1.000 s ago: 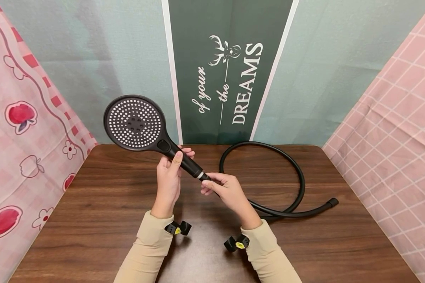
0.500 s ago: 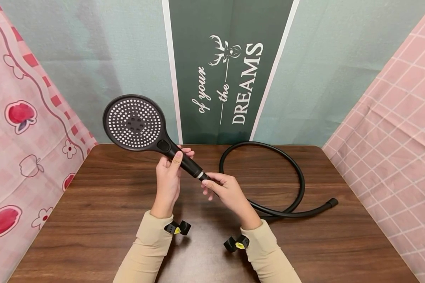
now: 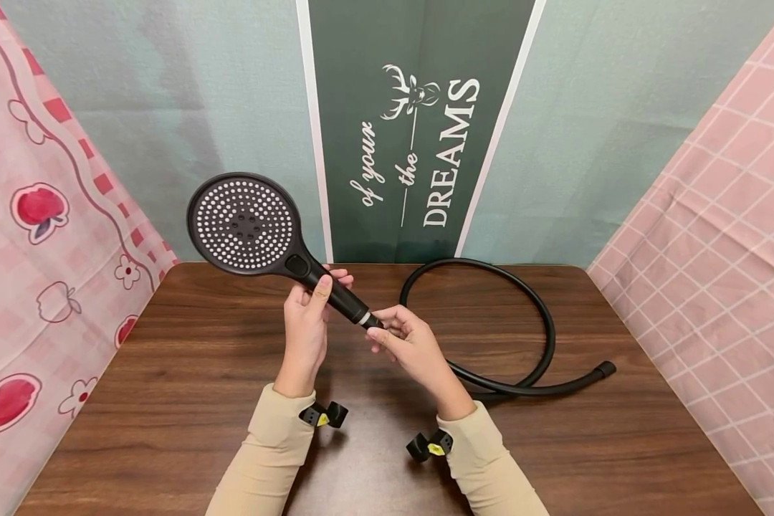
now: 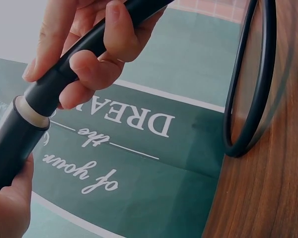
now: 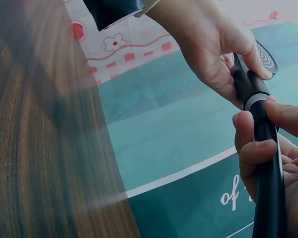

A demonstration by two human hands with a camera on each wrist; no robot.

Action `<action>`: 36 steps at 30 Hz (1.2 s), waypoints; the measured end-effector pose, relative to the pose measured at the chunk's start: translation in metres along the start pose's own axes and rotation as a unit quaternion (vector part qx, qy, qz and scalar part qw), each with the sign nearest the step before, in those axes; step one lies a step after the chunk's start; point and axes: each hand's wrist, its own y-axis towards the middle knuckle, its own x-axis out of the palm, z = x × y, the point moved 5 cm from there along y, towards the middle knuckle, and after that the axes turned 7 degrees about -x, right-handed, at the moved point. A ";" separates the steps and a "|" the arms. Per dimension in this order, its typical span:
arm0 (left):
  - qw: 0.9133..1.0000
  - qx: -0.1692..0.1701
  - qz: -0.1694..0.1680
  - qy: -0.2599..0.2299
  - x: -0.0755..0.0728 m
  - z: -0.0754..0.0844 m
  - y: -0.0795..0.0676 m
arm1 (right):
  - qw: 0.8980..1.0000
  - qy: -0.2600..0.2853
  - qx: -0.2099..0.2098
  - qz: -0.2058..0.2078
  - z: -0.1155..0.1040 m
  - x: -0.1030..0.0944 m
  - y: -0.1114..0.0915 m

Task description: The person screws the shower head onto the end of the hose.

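A black hand shower head (image 3: 241, 223) with white nozzles is held up at a slant, its face toward the head camera. My left hand (image 3: 305, 333) grips its handle (image 3: 347, 299), thumb along the front. At the handle's lower end, my right hand (image 3: 419, 351) pinches the end fitting (image 4: 48, 89) of a black shower hose (image 3: 548, 330) between thumb and fingers. The fitting is in line with the handle, and a pale ring (image 4: 31, 113) shows between them. In the right wrist view, the hose passes down through the right hand's curled fingers.
The hose makes a large loop on the brown wooden table (image 3: 187, 401), its free end (image 3: 605, 368) lying at the right. A green cloth (image 3: 387, 244) with lettering hangs behind the table. Pink patterned cloths flank it. A small camera is strapped to each wrist.
The right hand's fingers have shifted on the hose fitting, with the index finger rising a little and the others curling in. The left hand and shower head stay nearly still.
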 end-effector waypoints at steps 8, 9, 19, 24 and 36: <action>1.000 -0.002 -0.003 0.002 0.000 0.000 0.000 | 1.000 -0.003 -0.006 0.010 -0.001 0.000 -0.001; 1.000 -0.002 -0.003 0.002 0.000 0.000 0.000 | 1.000 -0.003 -0.006 0.012 -0.001 0.000 -0.001; 1.000 0.001 -0.007 -0.004 0.001 0.000 -0.001 | 0.999 -0.016 -0.004 0.040 -0.001 0.001 -0.002; 1.000 0.003 -0.007 -0.007 0.002 0.000 -0.001 | 0.999 -0.019 -0.019 0.041 -0.002 0.002 -0.002; 1.000 0.004 -0.009 -0.009 0.003 0.001 -0.002 | 0.999 0.011 -0.021 0.038 0.000 0.002 -0.001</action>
